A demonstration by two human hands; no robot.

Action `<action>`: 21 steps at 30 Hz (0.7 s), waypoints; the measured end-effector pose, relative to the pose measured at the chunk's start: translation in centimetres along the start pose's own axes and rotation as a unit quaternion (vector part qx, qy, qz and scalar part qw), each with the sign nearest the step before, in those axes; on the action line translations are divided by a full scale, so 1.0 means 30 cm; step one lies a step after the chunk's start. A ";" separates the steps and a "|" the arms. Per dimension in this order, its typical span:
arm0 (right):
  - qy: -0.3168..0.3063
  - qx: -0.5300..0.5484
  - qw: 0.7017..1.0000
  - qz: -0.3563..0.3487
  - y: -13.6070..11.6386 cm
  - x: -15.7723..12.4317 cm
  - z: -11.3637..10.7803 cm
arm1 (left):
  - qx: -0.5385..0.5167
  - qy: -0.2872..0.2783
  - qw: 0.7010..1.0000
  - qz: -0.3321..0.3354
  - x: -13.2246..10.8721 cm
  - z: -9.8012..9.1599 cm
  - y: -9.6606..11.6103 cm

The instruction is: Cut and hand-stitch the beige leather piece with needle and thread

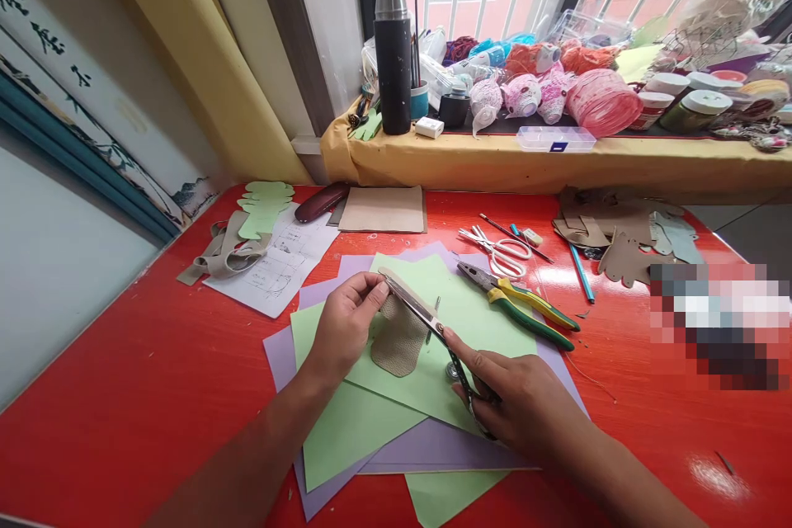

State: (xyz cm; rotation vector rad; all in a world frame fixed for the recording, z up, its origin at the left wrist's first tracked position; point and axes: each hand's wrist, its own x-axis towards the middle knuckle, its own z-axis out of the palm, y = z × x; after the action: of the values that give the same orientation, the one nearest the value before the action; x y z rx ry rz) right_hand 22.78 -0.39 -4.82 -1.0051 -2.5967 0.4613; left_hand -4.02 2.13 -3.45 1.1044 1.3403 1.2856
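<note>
Over the layered green paper (365, 429) and purple paper (445, 445), my right hand (513, 396) grips a pair of scissors (440, 328) by the dark handles. Their blades point up and left, nearly together, and lie along the upper part of a grey-brown leather piece (397, 345). My left hand (347, 318) pinches the top of that piece with thumb and forefinger, close to the blade tips. A small round metal part (451, 371) lies beside the scissors, partly hidden by them. Just right of the leather is a thin metal pin (437, 305).
Pliers (520, 301) and white-handled scissors (500, 252) lie beyond my right hand. Leather scraps (624, 235) are at the far right. Back left are a sketched sheet (290, 256), green cutouts (265, 206) and a dark case (322, 202). A thermos (393, 66) and yarn (603, 103) stand on the sill.
</note>
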 end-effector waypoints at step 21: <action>0.012 0.259 0.956 0.136 -0.014 0.016 -0.030 | -0.030 -0.006 1.000 0.000 -0.004 0.008 0.011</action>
State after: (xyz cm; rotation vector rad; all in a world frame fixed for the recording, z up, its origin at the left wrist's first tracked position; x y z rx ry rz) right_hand 22.55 -0.19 -3.75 -1.1567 -2.1354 1.1186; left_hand -3.78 2.08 -3.12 1.0690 1.2836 1.3091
